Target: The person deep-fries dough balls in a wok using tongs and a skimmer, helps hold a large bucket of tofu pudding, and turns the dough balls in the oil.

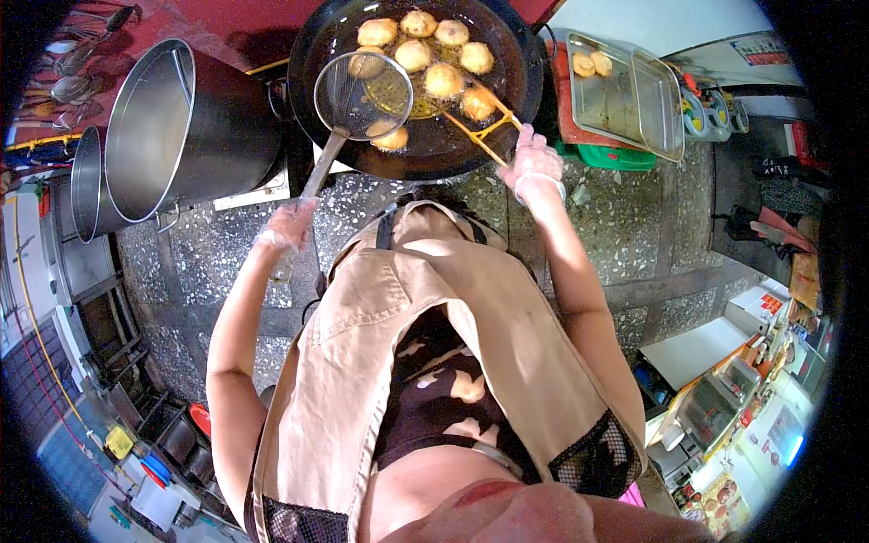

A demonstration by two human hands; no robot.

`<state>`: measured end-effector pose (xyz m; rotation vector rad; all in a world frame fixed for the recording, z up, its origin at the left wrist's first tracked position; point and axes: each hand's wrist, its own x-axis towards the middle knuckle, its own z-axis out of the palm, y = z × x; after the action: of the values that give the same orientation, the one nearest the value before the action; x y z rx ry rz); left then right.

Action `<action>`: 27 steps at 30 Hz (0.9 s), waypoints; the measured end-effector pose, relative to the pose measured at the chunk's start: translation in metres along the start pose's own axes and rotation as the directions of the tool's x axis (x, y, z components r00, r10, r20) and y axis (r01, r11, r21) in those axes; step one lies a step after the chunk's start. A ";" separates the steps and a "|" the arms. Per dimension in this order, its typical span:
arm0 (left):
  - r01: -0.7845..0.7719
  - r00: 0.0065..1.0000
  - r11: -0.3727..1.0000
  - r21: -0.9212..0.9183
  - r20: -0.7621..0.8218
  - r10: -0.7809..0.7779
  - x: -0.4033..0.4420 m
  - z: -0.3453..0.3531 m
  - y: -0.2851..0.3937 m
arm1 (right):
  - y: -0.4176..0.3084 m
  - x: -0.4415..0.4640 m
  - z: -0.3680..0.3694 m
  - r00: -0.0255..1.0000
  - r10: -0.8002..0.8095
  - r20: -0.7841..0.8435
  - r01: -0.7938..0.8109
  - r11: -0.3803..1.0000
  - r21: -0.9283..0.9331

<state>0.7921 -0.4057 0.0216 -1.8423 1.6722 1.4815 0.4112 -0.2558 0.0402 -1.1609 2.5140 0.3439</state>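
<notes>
A wide black wok [312, 113] holds oil and several golden fried pieces [413, 56]. Gloved in clear plastic, my left hand [289, 223] is closed on the handle of a round wire-mesh strainer [364, 95], whose basket lies over the left part of the wok. My right hand [532, 161], also gloved, grips wooden tongs [482, 136] at the wok's right side. The open ends of the tongs are on either side of a fried piece [478, 103] near the rim. Another piece [387, 137] sits below the strainer's lower right edge.
Left of the wok stand a large steel pot [226, 127] and a smaller one [84, 185]. At the right, a glass tray [625, 104] with several fried pieces [592, 64] rests above a green container [615, 157]. Ladles [72, 88] lie at the upper left.
</notes>
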 end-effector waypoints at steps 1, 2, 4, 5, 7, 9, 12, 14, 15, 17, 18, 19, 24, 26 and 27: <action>0.004 1.000 1.000 -0.007 0.009 -0.004 0.001 0.000 0.000 | 0.003 -0.001 0.000 1.000 0.004 0.006 -0.004 1.000 0.009; 0.004 1.000 1.000 -0.007 0.009 -0.004 -0.001 0.000 0.002 | 0.006 -0.001 -0.001 1.000 0.008 0.013 -0.008 1.000 0.019; -0.003 1.000 1.000 0.003 -0.006 0.003 -0.007 0.000 0.007 | 0.011 -0.003 -0.001 1.000 0.024 0.016 -0.024 0.999 0.029; -0.003 1.000 1.000 0.002 -0.005 0.003 -0.007 0.000 0.008 | 0.014 -0.004 0.000 0.999 0.040 0.024 -0.041 0.998 0.040; -0.022 1.000 0.999 0.027 0.001 0.022 -0.007 -0.001 0.009 | 0.020 -0.007 0.000 0.996 0.069 0.059 -0.072 0.996 0.056; -0.026 1.000 0.999 0.019 0.004 0.026 -0.006 -0.001 0.007 | 0.024 -0.014 -0.006 0.996 0.060 0.058 -0.063 0.996 0.061; -0.031 0.999 1.000 0.000 0.005 0.031 -0.004 -0.001 0.004 | 0.030 -0.020 -0.007 0.994 0.072 0.076 -0.077 0.995 0.070; -0.033 0.999 0.999 -0.012 0.003 0.033 -0.002 0.000 0.003 | 0.033 -0.024 -0.004 0.997 0.078 0.020 -0.079 0.994 0.079; -0.033 0.999 0.999 -0.023 0.007 0.033 -0.001 0.000 0.002 | 0.034 -0.026 -0.006 0.997 0.080 0.020 -0.081 0.994 0.080; -0.034 0.999 0.999 -0.033 0.010 0.035 0.001 0.000 0.000 | 0.033 -0.030 -0.013 0.994 0.091 0.064 -0.097 0.991 0.096; -0.036 0.999 0.999 -0.018 0.014 0.036 0.003 -0.001 -0.002 | 0.033 -0.031 -0.014 0.994 0.093 0.064 -0.099 0.990 0.097; -0.038 0.999 0.999 -0.002 0.017 0.038 0.003 -0.001 -0.002 | 0.033 -0.032 -0.015 0.994 0.093 0.064 -0.099 0.991 0.094; 0.016 1.000 0.999 0.032 0.015 -0.017 -0.001 -0.002 0.004 | 0.032 -0.034 -0.016 0.993 0.095 0.076 -0.101 0.991 0.082; 0.015 1.000 0.999 0.031 0.006 -0.015 -0.006 -0.002 0.009 | 0.034 -0.034 -0.011 0.994 0.088 0.061 -0.092 0.994 0.057; 0.023 1.000 0.999 0.028 -0.002 -0.023 -0.009 -0.002 0.012 | 0.034 -0.034 -0.010 0.994 0.088 0.061 -0.091 0.994 0.057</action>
<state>0.7845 -0.4052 0.0342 -1.8422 1.6586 1.4410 0.4031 -0.2147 0.0657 -1.0033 2.5130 0.3184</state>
